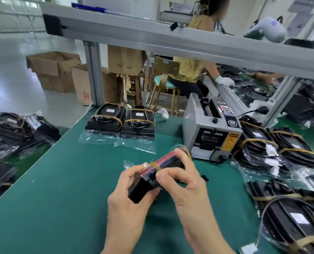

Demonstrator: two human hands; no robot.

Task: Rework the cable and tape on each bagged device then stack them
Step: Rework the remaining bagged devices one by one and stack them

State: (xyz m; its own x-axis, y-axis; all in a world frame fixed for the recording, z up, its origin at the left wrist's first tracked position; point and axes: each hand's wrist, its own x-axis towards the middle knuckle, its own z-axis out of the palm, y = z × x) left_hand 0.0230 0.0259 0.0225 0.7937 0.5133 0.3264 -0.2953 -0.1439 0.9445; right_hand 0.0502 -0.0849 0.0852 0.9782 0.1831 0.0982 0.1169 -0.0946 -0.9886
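The left hand (129,182) and right hand (180,176) both curl round one bagged device (158,173), held tilted just above the green tabletop (60,189), the right thumb and forefinger pinching at the brown tape band (155,165) across its near end. The likely trouble is the tape tearing the thin bag, or the device slipping from so light a hold, should the pull come sharply. Fingers hide the device's cable and underside, and motion blur leaves the tape's loose end unclear; beyond the hands two finished devices (121,121) lie side by side.
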